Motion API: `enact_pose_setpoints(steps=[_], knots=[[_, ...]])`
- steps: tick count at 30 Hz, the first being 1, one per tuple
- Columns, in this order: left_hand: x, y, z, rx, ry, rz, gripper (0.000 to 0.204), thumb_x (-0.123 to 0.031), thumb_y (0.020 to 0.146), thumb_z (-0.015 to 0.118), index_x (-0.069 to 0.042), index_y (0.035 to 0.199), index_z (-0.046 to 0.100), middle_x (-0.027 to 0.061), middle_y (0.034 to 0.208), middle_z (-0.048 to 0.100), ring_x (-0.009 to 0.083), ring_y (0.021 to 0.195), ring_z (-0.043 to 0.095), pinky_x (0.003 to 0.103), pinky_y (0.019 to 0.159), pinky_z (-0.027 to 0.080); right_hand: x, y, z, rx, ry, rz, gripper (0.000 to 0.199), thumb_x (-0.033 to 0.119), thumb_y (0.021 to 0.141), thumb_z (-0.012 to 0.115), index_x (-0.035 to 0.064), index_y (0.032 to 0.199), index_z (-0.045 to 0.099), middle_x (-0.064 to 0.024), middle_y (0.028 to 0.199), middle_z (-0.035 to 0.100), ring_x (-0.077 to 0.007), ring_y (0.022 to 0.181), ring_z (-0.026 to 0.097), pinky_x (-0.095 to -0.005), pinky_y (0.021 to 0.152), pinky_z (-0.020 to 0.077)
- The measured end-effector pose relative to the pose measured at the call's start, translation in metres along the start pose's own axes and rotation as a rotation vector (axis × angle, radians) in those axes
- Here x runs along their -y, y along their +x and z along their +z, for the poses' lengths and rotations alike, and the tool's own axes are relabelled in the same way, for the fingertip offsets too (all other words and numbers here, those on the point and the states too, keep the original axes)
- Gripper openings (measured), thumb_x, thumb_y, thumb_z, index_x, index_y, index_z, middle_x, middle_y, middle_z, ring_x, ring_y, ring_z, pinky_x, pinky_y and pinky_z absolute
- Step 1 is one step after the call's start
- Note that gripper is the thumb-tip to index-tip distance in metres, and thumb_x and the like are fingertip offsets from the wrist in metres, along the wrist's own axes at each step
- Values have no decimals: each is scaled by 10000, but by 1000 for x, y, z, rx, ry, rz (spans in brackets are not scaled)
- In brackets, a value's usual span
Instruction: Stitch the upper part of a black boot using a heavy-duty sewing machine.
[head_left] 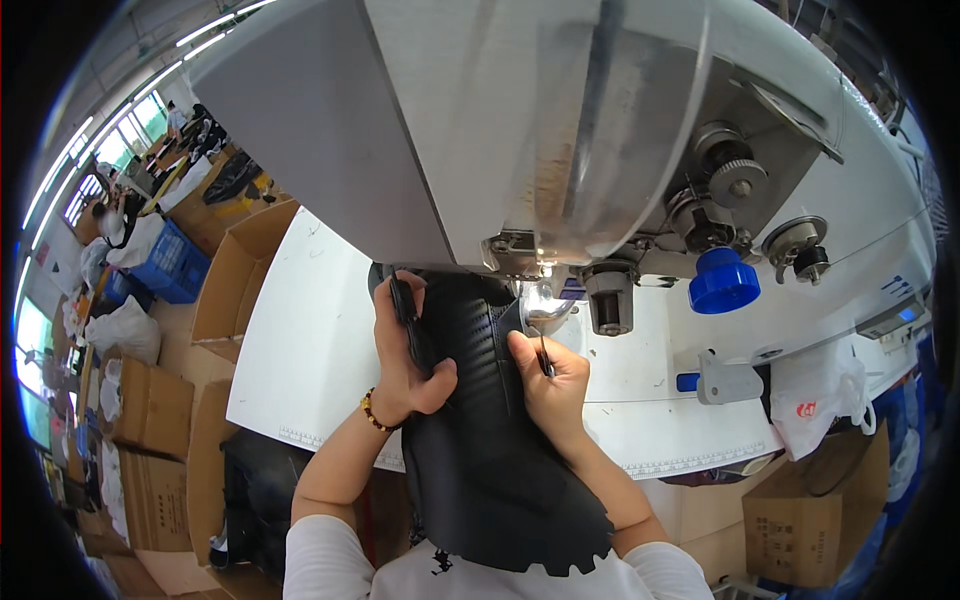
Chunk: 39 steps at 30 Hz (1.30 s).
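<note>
A black leather-like piece (470,440) hangs from the sewing machine (470,130) toward my lap. Padded ribs run along its upper middle, and its lower edge is cut in notches. On its left side my left hand (405,360) is closed round the folded black edge, thumb on top. My right hand (555,385) pinches the right edge with bent fingers, just below the machine's metal needle area (545,300). A lit spot shines there; the needle itself cannot be made out. The far end of the piece lies under the machine head.
Beneath the machine is a white table (290,340) with a ruler strip (690,460) along its front edge. A blue knob (723,282) juts from the machine's right. A white plastic bag (815,395) hangs at right above a cardboard box (810,510). More boxes (150,405) stand left.
</note>
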<state>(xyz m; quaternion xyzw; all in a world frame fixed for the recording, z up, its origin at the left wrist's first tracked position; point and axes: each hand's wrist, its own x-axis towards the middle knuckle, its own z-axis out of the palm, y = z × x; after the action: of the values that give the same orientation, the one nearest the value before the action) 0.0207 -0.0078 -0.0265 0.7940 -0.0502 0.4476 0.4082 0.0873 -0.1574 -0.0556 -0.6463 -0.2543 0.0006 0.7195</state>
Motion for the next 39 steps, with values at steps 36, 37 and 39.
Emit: enact_pose_setpoints(steps=[36,37,39], knots=[[19,22,-5,107,-248,-186,768,-194,520,533,73,1198,292,95,982,400,179,861,375,282,799,326,-1,6,2,32,22,92,452,158,800,641,20,453,387,40,421,324,-34,421,261,-268,388,184],[24,19,-5,108,-244,-183,759,-197,523,533,71,1194,300,90,979,403,176,864,375,283,810,325,-4,4,3,12,27,82,446,153,798,643,22,456,389,40,421,322,-36,420,258,-267,390,185],[27,16,-6,109,-240,-181,751,-200,527,534,69,1190,307,86,976,407,172,867,376,284,821,323,-6,3,3,-9,32,74,440,149,797,644,24,460,391,41,422,319,-38,419,256,-266,391,185]])
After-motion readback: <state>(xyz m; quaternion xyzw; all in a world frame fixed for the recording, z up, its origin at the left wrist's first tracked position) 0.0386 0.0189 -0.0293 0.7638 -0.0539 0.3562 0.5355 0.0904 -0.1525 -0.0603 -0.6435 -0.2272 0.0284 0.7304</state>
